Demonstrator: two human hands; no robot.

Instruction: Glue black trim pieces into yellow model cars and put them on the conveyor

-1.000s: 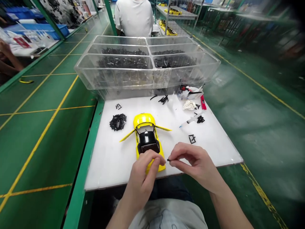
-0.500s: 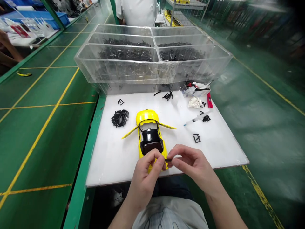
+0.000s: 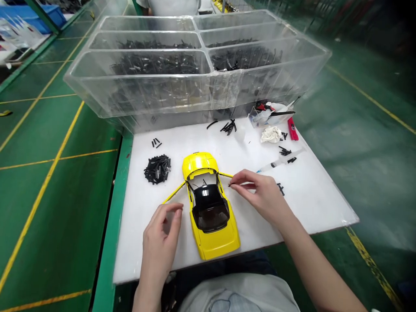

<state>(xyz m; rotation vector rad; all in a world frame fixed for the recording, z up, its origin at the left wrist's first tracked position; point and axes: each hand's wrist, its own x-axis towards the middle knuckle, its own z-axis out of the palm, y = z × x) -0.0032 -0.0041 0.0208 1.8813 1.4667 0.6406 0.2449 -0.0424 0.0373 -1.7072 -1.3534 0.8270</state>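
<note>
A yellow toy car body point(image 3: 219, 242) with a black roof and windows lies on the white table, both doors swung out. Beside its left door point(image 3: 175, 192) is my left hand point(image 3: 160, 236), fingers curved, thumb and forefinger slightly apart, nothing visible between them. My right hand point(image 3: 260, 193) is at the right door point(image 3: 225, 175), thumb and forefinger pinching a small black strip point(image 3: 229, 185). Only the strip's end shows; the fingers hide the rest. Whether it touches the car I cannot tell.
A pile of black strips point(image 3: 157, 169) lies left of the car. A syringe point(image 3: 276, 164), crumpled tissue point(image 3: 271, 134), red tool point(image 3: 293, 129) and small clear box point(image 3: 256, 118) are at right. Clear divided bins point(image 3: 136, 93) of black parts stand behind; a person point(image 3: 173, 6) is beyond.
My hands have parted from above the car's near end. The left went left; the right moved up to the right door with the black strip. The view has shifted, and the whole car shows.
</note>
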